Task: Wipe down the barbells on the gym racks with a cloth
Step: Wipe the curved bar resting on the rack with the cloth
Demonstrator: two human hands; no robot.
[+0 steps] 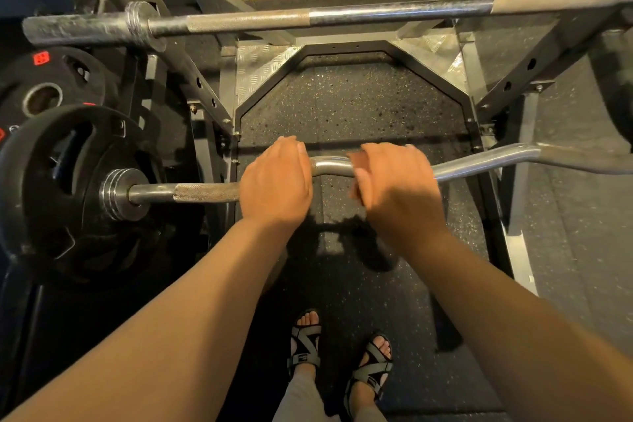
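Note:
A bent chrome curl bar (479, 163) lies across the rack in front of me, with a black weight plate (68, 192) on its left end. My left hand (275, 181) grips the bar just right of the knurled section. My right hand (397, 185), blurred by motion, curls over the bar a little further right. A brownish cloth (354, 164) shows at its thumb side, pressed round the bar. Higher up, a straight barbell (376, 12) rests across the rack, touched by neither hand.
More black plates (44, 86) hang on pegs at the left. The rack's grey uprights and base frame (342, 46) surround a speckled rubber floor (342, 106). My sandalled feet (305, 343) stand below the curl bar.

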